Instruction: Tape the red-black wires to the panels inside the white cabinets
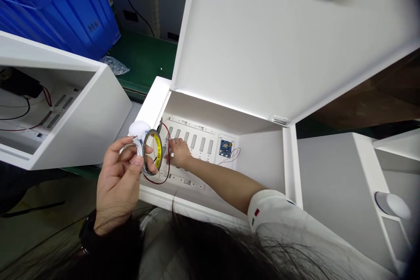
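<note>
My left hand (121,175) is closed round a roll of tape (153,152) with a yellow inner ring, held upright over the near left corner of an open white box (154,100). A loose white strip (138,145) shows between its fingers and the roll. Inside the box, my right hand (178,153) reaches to the slotted floor on the left, its fingers partly hidden by red wires (169,133) with a small white connector. Whether it holds anything is hidden. A blue circuit board (225,148) lies to its right. Behind the tape, a white round part (139,128) shows on the box's left rim.
The box's large lid (278,43) stands raised at the back. Another white box (95,118) with wires is at the left, and one (341,192) at the right. A blue crate (62,13) and plastic bag (115,65) are behind left.
</note>
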A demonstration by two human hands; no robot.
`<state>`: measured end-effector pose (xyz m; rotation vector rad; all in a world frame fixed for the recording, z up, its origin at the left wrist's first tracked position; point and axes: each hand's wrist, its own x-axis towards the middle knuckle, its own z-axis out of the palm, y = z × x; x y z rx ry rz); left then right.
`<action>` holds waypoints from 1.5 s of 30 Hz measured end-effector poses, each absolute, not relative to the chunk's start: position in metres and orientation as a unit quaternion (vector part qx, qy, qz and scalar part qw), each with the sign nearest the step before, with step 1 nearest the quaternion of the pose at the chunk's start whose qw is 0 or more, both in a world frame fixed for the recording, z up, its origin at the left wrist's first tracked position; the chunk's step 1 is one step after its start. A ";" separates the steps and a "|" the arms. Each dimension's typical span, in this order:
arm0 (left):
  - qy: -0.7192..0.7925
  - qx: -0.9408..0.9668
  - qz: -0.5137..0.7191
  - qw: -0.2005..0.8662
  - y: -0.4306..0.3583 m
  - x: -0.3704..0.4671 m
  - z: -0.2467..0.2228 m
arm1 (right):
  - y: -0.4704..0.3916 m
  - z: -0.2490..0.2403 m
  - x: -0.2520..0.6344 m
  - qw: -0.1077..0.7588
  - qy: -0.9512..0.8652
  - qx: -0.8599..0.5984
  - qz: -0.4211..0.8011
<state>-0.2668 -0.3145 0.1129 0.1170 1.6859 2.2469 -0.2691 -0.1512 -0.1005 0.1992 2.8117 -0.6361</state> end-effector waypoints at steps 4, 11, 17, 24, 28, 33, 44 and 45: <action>0.584 0.074 0.784 0.195 -0.316 -0.268 0.111 | -0.120 -0.072 -0.274 0.232 0.947 0.105 -0.196; 0.658 0.147 0.686 0.274 -0.301 -0.261 0.118 | -0.047 0.069 -0.267 0.118 0.965 0.122 -0.200; 0.710 0.214 0.576 0.343 -0.279 -0.249 0.128 | -0.066 0.166 -0.198 -0.138 0.963 -0.163 -0.166; 0.774 0.333 0.462 0.278 -0.250 -0.224 0.139 | -0.066 0.167 -0.158 -0.141 0.960 -0.241 -0.001; 0.785 0.364 0.443 0.237 -0.236 -0.210 0.144 | -0.058 0.170 -0.143 -0.143 0.964 -0.223 -0.001; 0.798 0.352 0.409 0.269 -0.225 -0.198 0.147 | -0.050 0.167 -0.127 -0.109 0.973 -0.201 -0.026; 0.825 0.320 0.405 0.230 -0.201 -0.171 0.149 | -0.040 0.168 -0.104 -0.099 0.978 -0.183 -0.032; 0.824 0.324 0.407 0.227 -0.201 -0.171 0.147 | -0.041 0.170 -0.103 -0.099 0.978 -0.180 -0.029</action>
